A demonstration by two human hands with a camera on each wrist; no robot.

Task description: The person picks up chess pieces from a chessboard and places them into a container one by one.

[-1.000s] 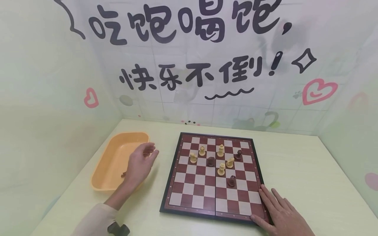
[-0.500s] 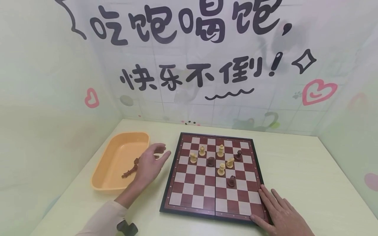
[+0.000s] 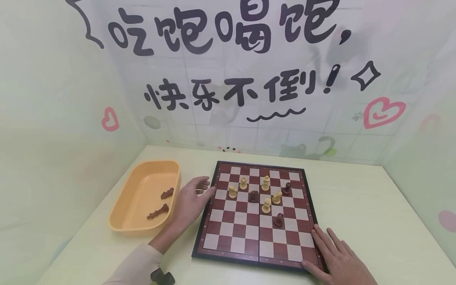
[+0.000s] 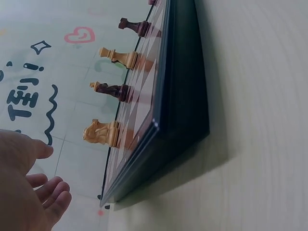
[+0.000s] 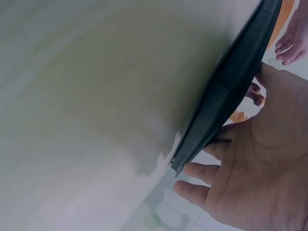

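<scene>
A brown-and-white chessboard with a dark rim lies on the table. Several pieces stand on it, among them a light knight, a taller light piece and a dark piece. My left hand hovers by the board's left edge, its fingers loosely bent. Nothing sits between thumb and fingers in the left wrist view, where the same hand is apart from the light knight. My right hand rests with straight fingers along the board's near right edge.
At the left stands an orange tray holding two dark chess pieces, one short and one long, both lying down. A printed curtain bounds the back and sides of the table.
My left hand has moved right, from over the tray to the board's left edge, uncovering the two dark pieces in the tray. The right hand and the pieces on the board stay put.
</scene>
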